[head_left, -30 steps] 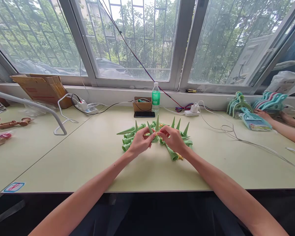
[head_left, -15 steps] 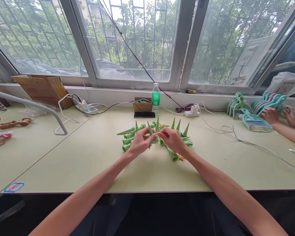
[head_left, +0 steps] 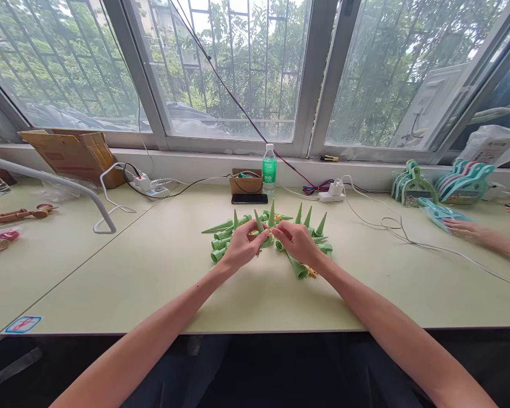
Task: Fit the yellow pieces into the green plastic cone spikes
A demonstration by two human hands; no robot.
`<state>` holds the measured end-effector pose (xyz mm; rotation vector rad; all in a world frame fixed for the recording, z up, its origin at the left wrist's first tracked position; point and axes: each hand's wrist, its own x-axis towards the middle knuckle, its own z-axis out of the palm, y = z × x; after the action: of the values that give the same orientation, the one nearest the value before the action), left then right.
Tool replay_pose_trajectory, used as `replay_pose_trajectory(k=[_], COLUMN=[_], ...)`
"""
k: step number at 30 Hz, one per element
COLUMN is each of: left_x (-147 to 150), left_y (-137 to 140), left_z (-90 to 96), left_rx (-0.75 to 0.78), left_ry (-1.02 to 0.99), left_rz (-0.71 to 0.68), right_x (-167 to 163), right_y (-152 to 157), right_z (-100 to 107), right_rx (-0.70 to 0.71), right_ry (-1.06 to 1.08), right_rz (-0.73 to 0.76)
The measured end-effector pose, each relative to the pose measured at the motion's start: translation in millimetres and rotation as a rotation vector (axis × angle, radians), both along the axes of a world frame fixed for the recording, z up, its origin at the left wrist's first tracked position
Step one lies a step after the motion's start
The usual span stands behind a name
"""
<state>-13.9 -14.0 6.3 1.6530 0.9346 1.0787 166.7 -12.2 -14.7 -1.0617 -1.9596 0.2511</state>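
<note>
My left hand (head_left: 244,242) is closed around a green cone-shaped plastic spike (head_left: 259,221), its tip pointing up and its base partly behind the fingers. Right beside it, my right hand (head_left: 296,239) is closed in a pinch at the spike's base; the small piece between these fingertips is mostly hidden. More green spikes lie and stand around both hands, some upright like the tall spike (head_left: 272,213), others on their sides with open ends showing, like the spike (head_left: 297,266) under my right wrist. Next to that one lies a small yellow-orange part (head_left: 311,271).
Behind the spikes are a black phone (head_left: 249,199), a small cardboard box (head_left: 247,181) and a water bottle (head_left: 270,170). White cables (head_left: 425,245) cross the table (head_left: 153,283) on the right. Another person's hand (head_left: 463,228) touches blue hangers-like items (head_left: 440,212). A lamp arm (head_left: 83,190) stands left.
My hands and the spike stay almost in place. At the right, the other person's hands have come down and apart, one now resting on the blue item.
</note>
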Motion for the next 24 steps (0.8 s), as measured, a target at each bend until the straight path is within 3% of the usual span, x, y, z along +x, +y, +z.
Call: replay_pose_trajectory(k=[14,24], left_x=[-0.5,-0.2], left_y=[2.4,-2.3], left_z=[-1.4,0.1], left_rx=[-0.071,0.024], left_ry=[-0.072,0.023], left_rz=[0.052,0.017], right_x=[-0.4,-0.7], right_y=[-0.1,1.8], right_z=[-2.3,-3.4], right_rx=[-0.008,0.01], right_ry=[-0.003,-0.041], right_rz=[0.096,0.054])
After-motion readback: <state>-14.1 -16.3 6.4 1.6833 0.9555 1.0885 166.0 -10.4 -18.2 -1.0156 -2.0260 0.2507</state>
